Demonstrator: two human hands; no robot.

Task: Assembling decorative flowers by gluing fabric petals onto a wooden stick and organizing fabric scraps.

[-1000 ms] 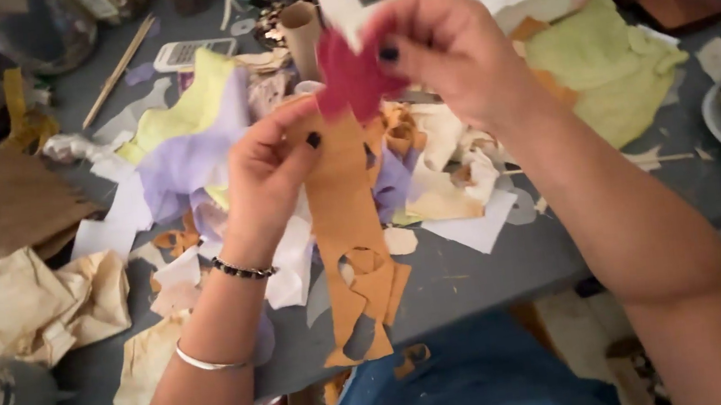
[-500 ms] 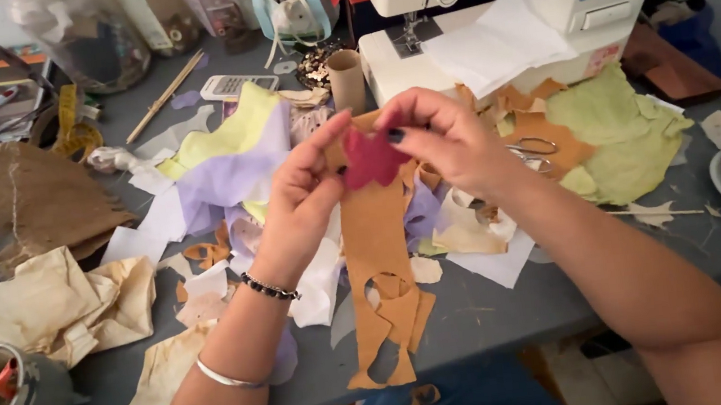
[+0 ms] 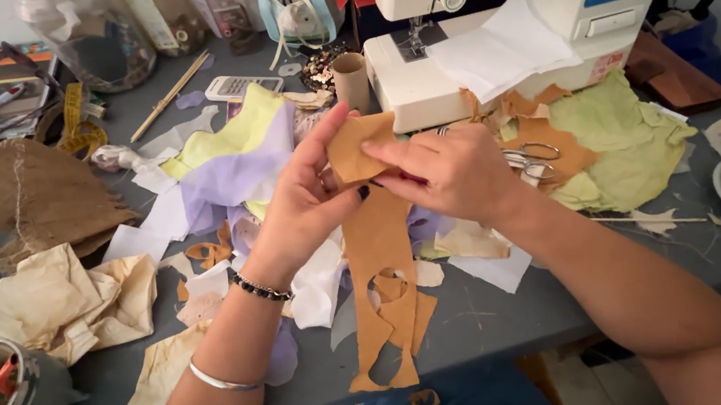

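Both hands meet above the middle of the grey tabletop (image 3: 501, 322): the left hand (image 3: 311, 201) and right hand (image 3: 452, 169) each pinch the top of a long tan fabric strip (image 3: 377, 255). Shapes are already cut from its dangling near end, while the upper part looks uncut; silver scissors (image 3: 529, 161) lie just right.

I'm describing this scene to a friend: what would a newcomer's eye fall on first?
At the centre, the left hand and right hand pinch a long tan fabric strip with cut-out holes hanging over the grey table's front edge. A white sewing machine stands behind, with yellow and lilac cloth scraps heaped to the left.
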